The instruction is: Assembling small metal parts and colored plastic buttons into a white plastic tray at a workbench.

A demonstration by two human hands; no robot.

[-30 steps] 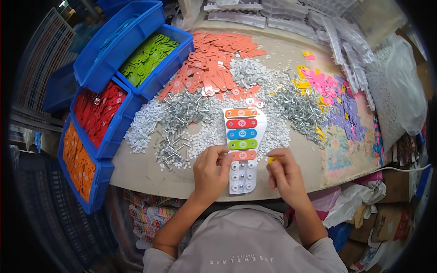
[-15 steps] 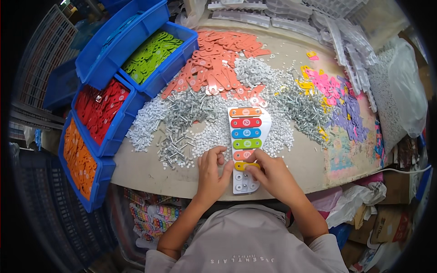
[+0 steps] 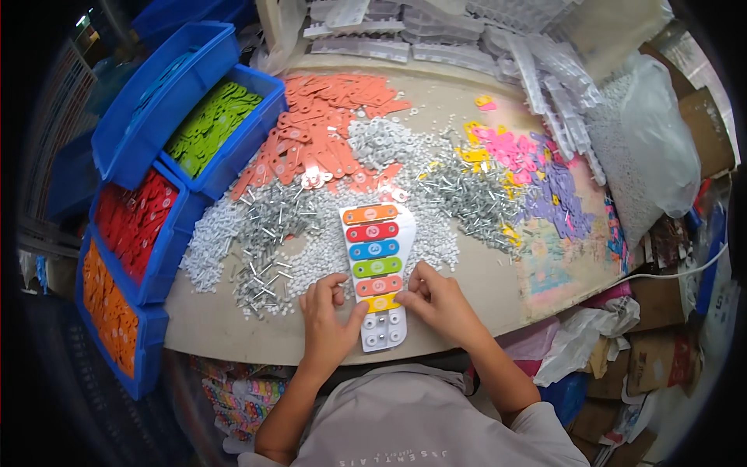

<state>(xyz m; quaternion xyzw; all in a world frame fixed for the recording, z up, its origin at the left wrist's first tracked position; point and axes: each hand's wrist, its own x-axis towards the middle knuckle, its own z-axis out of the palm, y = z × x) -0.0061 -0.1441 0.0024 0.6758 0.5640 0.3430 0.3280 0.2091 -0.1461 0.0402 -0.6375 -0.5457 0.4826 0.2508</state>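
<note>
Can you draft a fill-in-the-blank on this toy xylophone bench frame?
1. Both hands press a ____ bar onto the white plastic xylophone base.
2. The top bar on the base is ____.
3. The blue plastic bin nearest the orange strip pile holds ____ strips.
4. The left hand and right hand sit at the base's ____ end.

Missing: yellow; orange; green; near

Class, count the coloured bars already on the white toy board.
6, in one column on the board: orange at the top, then red, blue, green, orange-red, and yellow between both hands, partly covered.
</note>
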